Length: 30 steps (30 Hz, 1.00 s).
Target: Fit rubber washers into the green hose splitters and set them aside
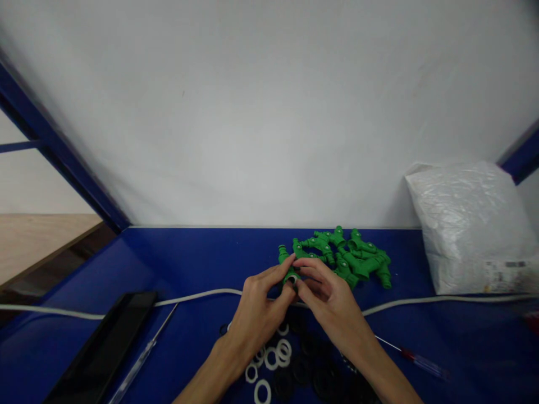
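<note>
Both my hands meet over the blue table (193,264) and pinch one green plastic fitting (290,275). My left hand (256,311) grips it from the left with fingers curled. From the right, my right hand (330,303) holds its end, where a small dark ring seems to sit at the opening. Just behind the hands lies a pile of several similar green fittings (349,258). Under my wrists lie loose white rings (273,359) and black rings (315,370).
A white cable (197,296) runs across the table. A black flat device (105,348) and a clear-handled screwdriver (143,356) lie at the left. A red-handled screwdriver (415,359) lies at the right. A white plastic bag (471,224) stands against the white wall.
</note>
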Each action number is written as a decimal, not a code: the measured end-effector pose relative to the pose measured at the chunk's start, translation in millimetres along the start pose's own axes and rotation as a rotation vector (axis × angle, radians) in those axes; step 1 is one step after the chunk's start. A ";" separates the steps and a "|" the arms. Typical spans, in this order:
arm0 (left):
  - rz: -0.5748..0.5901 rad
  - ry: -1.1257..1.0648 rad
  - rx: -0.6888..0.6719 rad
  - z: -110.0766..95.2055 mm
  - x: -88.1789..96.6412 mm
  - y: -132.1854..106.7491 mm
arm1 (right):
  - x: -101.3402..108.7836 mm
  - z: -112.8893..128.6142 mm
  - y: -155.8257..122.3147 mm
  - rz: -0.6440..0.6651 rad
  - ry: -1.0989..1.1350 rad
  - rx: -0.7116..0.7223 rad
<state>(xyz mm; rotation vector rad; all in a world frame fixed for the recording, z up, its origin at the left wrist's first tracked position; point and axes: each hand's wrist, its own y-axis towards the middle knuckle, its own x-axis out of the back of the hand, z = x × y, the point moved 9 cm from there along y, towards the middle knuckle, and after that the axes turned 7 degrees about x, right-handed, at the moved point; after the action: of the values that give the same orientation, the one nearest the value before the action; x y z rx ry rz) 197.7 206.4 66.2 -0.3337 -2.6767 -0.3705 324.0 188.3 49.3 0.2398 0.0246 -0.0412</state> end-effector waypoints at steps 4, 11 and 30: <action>-0.001 0.008 -0.003 -1.7 0.7 0.1 | 1.1 -0.4 -0.3 -0.005 -0.016 0.003; 0.006 -0.010 0.030 -1.6 0.5 0.2 | 0.1 0.1 -0.1 0.010 -0.001 0.006; 0.011 -0.004 -0.007 -3.1 1.9 0.7 | -1.5 3.4 -0.5 0.034 0.013 0.019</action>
<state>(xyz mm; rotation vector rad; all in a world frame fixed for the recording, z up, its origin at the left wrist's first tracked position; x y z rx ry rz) 197.4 206.4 69.9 -0.3518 -2.6769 -0.3768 322.6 187.1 52.6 0.2590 0.0334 -0.0057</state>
